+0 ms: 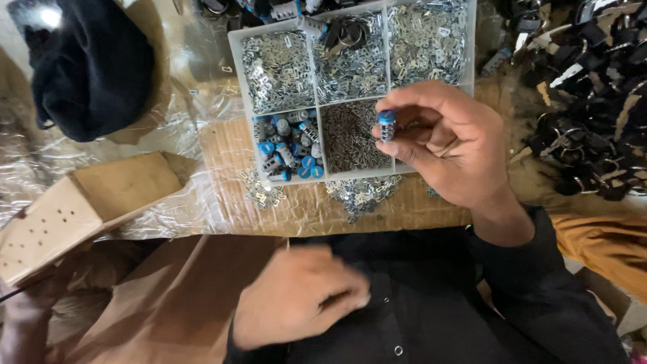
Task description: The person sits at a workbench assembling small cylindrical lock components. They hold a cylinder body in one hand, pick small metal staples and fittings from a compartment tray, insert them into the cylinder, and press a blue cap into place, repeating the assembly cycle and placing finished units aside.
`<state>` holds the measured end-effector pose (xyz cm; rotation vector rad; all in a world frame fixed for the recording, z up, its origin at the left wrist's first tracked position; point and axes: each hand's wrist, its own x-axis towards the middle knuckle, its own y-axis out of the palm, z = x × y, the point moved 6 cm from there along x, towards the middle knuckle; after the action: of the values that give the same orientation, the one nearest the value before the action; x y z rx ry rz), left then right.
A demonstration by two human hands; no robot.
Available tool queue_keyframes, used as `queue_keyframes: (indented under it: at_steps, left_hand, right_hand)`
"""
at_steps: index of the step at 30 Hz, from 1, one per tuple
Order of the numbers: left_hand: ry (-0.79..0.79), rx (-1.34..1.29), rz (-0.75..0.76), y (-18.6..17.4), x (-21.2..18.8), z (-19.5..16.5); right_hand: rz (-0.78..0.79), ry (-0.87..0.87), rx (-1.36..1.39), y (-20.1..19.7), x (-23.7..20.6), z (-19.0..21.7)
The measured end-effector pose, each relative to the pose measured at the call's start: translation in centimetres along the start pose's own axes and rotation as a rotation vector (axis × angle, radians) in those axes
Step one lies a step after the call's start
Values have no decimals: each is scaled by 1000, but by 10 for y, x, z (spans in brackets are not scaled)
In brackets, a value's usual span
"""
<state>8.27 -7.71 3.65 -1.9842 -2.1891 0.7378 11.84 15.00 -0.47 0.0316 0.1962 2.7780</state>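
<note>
While pinched by right hand (450, 145), blue-capped metal cylinder (387, 125)

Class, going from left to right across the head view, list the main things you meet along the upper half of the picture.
Black cloth bag → wooden block with holes → divided tray of small metal parts → right hand holding a blue-capped cylinder → heap of black pieces with key rings.

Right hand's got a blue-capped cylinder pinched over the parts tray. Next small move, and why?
Probably bring the left hand up to the blue-capped cylinder. The right hand pinches it upright over the divided parts tray, its lower end free, while the left hand sits low, blurred, and appears to hold nothing.
</note>
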Motion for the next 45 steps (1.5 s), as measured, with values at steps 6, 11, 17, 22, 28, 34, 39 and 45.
queue_keyframes:
  at_steps: [6,11,17,22,28,34,39,45]
  left_hand:
    - [-4,586,-669,-61,92,-18]
    - [26,498,-722,-55,94,1]
    - [13,153,-724,-51,85,2]
    - [63,-355,-779,-43,87,11]
    - [29,-641,-780,-27,90,27]
    - [104,-448,-791,-28,89,21]
    - [-18,-705,-788,-20,88,36]
    - [53,-683,-755,-22,92,34]
  right_hand:
    - [-31,-90,-67,0,0,6]
    - [-63,-66,-71,-3,-2,6]
    - [-50,-105,-125,-4,-2,5]
    - [-37,-139,-155,-4,-3,8]
    - [-47,-152,-178,-5,-4,9]
    - [-49,-173,-216,-5,-7,9]
    - [-62,-167,-250,-6,-6,11]
    - [-54,-216,-283,-5,-4,11]
